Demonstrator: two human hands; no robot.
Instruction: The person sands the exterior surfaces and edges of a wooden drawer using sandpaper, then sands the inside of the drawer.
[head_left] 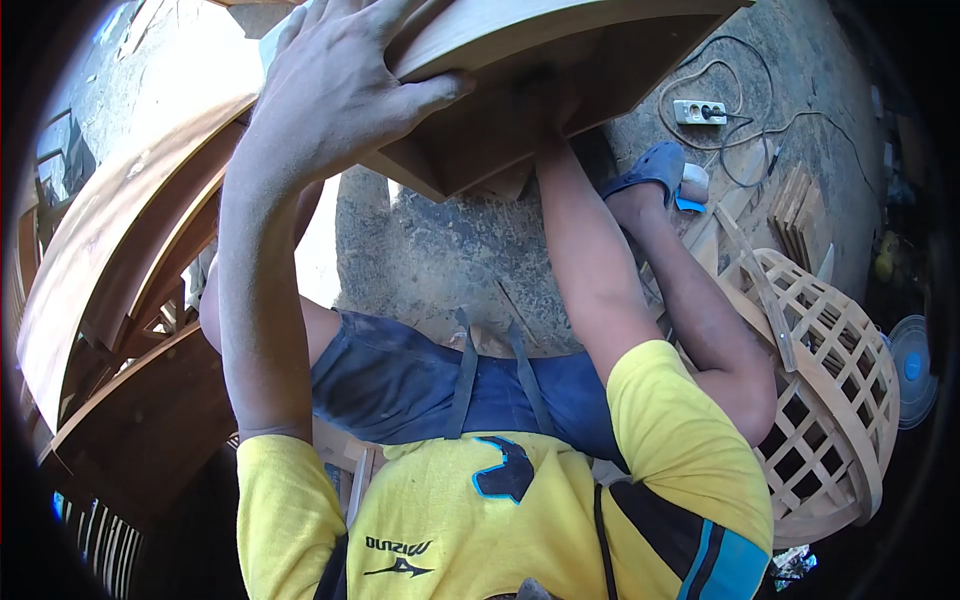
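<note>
A large curved wooden piece, box-like with a dark hollow underside, fills the top of the view, tilted above the floor. My left hand grips its left part, the thumb lying along the pale curved edge and the fingers reaching over the top. The fingertips run out of the frame. My right hand reaches up under the piece into deep shadow. Its fingers cannot be made out, nor whether it holds anything.
Large curved wooden panels stand on the left. To the right are a wooden lattice frame, stacked wood pieces, and a power strip with cables on the concrete floor. My clog-covered foot rests near the wooden piece.
</note>
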